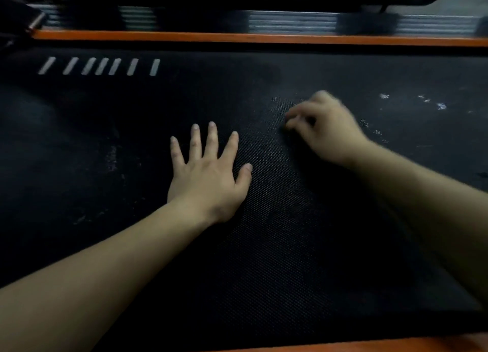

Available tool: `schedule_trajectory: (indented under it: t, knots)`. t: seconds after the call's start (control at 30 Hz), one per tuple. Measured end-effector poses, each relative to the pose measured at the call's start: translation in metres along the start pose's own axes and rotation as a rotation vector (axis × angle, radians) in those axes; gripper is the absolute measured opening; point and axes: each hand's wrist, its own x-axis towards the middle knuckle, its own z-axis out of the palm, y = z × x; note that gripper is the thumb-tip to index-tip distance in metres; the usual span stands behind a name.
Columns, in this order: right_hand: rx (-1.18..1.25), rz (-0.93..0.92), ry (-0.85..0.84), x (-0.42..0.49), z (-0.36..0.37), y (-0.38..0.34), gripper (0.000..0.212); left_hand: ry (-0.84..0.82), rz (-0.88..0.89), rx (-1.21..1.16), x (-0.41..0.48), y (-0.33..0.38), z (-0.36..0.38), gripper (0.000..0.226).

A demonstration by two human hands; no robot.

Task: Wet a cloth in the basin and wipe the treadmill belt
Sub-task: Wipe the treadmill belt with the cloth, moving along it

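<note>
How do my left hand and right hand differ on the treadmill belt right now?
The left hand lies flat with fingers spread; the right hand has its fingers curled. The left hand looks sharp; the right hand is blurred. Both are bare, on the belt, with no cloth visible.

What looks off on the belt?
Whitish specks dot the treadmill belt right of the right hand, and a pale smear sits left of the flat left hand. They look like dirt or residue; blur hides what exactly.
</note>
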Motion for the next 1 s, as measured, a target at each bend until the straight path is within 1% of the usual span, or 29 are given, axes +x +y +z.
schedule_trajectory:
  t: [0.07,0.1,0.13,0.17,0.27,0.3,0.33,0.37,0.4,0.43,0.47,0.5,0.53,0.63,0.7,0.73,0.77,0.83,0.87,0.9,0.93,1.0]
  knots:
    - [-0.033,0.243,0.076,0.029,-0.002,0.029,0.031,0.006,-0.001,-0.014,0.001,0.000,0.001,0.076]
    - [-0.037,0.318,0.090,0.037,0.001,0.028,0.028,0.007,-0.002,-0.014,0.001,0.000,0.002,0.077]
    - [-0.035,0.322,0.081,0.040,0.007,0.018,0.026,0.007,-0.003,-0.011,0.001,-0.001,0.003,0.078]
    - [-0.018,0.267,0.060,0.037,0.014,0.001,0.026,0.006,-0.005,-0.007,0.002,-0.001,0.003,0.079]
    - [0.094,-0.028,-0.068,0.009,0.022,-0.044,0.026,-0.002,-0.013,0.011,0.002,-0.002,0.003,0.080]
    - [0.072,-0.091,-0.110,0.007,0.020,-0.044,0.027,-0.007,-0.012,0.004,0.003,-0.002,0.002,0.080]
    - [0.020,-0.120,-0.104,0.014,0.017,-0.035,0.031,-0.014,-0.010,-0.007,0.003,-0.002,0.001,0.080]
    - [-0.025,-0.076,-0.054,0.027,0.016,-0.017,0.036,-0.023,-0.005,-0.018,0.003,-0.002,0.000,0.079]
    - [-0.059,0.047,0.016,0.041,0.013,0.005,0.041,-0.038,0.001,-0.023,0.002,-0.002,-0.001,0.079]
    - [-0.063,0.199,0.063,0.053,0.009,0.023,0.041,-0.056,0.008,-0.024,0.002,-0.003,-0.002,0.080]
    - [-0.055,0.311,0.087,0.059,0.009,0.028,0.037,-0.080,0.019,-0.022,0.002,-0.004,-0.004,0.081]
    - [-0.050,0.335,0.098,0.060,0.014,0.022,0.032,-0.104,0.035,-0.016,0.004,-0.007,-0.008,0.082]
    - [-0.036,0.286,0.083,0.057,0.021,0.007,0.028,-0.119,0.052,-0.012,0.009,-0.010,-0.012,0.084]
    - [0.106,0.032,-0.011,0.030,0.030,-0.038,0.023,-0.096,0.076,-0.015,0.031,-0.023,-0.020,0.088]
    - [0.063,-0.027,-0.040,0.036,0.025,-0.026,0.026,-0.080,0.068,-0.001,0.043,-0.027,-0.018,0.090]
    - [0.003,-0.009,-0.014,0.051,0.024,-0.010,0.028,-0.072,0.069,0.011,0.046,-0.028,-0.016,0.090]
    - [-0.033,0.083,0.011,0.067,0.021,0.009,0.028,-0.064,0.075,0.021,0.047,-0.027,-0.013,0.091]
    - [-0.023,0.306,0.037,0.098,0.020,0.039,0.028,-0.038,0.086,0.024,0.046,-0.027,-0.008,0.092]
    - [-0.017,0.359,0.052,0.109,0.024,0.041,0.029,-0.021,0.087,0.021,0.046,-0.028,-0.006,0.093]
    - [-0.024,0.366,0.056,0.115,0.031,0.034,0.029,-0.011,0.088,0.018,0.046,-0.029,-0.006,0.094]
    - [-0.022,0.324,0.065,0.117,0.039,0.022,0.028,-0.007,0.090,0.019,0.047,-0.030,-0.006,0.094]
    - [0.032,0.174,0.050,0.112,0.050,-0.001,0.025,-0.002,0.096,0.027,0.049,-0.030,-0.007,0.093]
